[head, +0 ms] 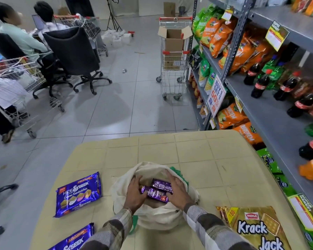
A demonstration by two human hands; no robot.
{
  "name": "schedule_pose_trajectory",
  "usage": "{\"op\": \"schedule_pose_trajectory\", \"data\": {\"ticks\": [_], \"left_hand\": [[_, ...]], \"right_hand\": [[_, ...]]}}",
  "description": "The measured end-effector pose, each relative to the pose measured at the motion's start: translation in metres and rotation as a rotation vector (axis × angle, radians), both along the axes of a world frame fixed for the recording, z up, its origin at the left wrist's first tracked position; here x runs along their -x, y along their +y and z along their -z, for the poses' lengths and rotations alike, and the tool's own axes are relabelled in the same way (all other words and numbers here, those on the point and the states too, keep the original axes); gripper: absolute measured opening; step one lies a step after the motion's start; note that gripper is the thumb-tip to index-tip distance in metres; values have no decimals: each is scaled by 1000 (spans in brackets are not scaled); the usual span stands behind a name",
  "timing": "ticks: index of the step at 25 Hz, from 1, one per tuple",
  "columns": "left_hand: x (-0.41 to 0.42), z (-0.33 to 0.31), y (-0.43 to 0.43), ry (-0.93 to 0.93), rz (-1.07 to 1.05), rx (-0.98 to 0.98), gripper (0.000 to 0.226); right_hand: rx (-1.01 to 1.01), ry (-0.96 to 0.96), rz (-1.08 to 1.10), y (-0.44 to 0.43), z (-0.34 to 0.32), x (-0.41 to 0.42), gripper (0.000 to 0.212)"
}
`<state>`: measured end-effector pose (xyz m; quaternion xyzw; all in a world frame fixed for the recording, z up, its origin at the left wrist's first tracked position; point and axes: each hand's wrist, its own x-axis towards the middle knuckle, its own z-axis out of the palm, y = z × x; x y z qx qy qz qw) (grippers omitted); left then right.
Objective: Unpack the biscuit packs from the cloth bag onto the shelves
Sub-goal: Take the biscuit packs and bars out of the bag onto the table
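A cream cloth bag [148, 173] lies open on the beige table [188, 150]. Both my hands are inside its mouth. My left hand [135, 193] grips the left end of two slim purple biscuit packs [156, 191], and my right hand [178, 191] grips their right end. A large purple Hide & Seek pack [78, 194] lies flat left of the bag, and a second one [72, 239] sits at the near left edge. A gold Krack Jack pack [257, 230] lies at the near right. The grey shelves [271, 112] run along the right.
The shelves hold orange and green snack bags [217, 33] and cola bottles [260, 85]. A shopping cart with a cardboard box [173, 56] stands ahead by the shelf end. Two seated people on office chairs [74, 56] and more carts [16, 78] are at the left.
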<state>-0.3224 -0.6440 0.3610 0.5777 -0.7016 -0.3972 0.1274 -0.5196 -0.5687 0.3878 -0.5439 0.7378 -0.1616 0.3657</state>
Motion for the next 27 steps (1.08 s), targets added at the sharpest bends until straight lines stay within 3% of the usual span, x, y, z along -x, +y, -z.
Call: {"op": "schedule_pose_trajectory", "data": {"ticks": [5, 7, 11, 15, 19, 27], "left_hand": [[-4, 27, -4, -314, 263, 152, 62], [-5, 24, 0, -390, 279, 235, 46], [-11, 20, 11, -457, 297, 279, 37], [-22, 14, 23, -389, 301, 336, 36], [-39, -6, 22, -238, 242, 375, 52], [-68, -41, -6, -79, 129, 368, 51]], "right_hand": [[4, 203, -51, 4, 37, -19, 52], [22, 278, -68, 11, 44, -28, 51], [54, 405, -80, 21, 49, -39, 55], [64, 439, -79, 23, 44, -38, 44], [162, 339, -26, 25, 24, -38, 50], [391, 152, 107, -16, -41, -50, 51]]}}
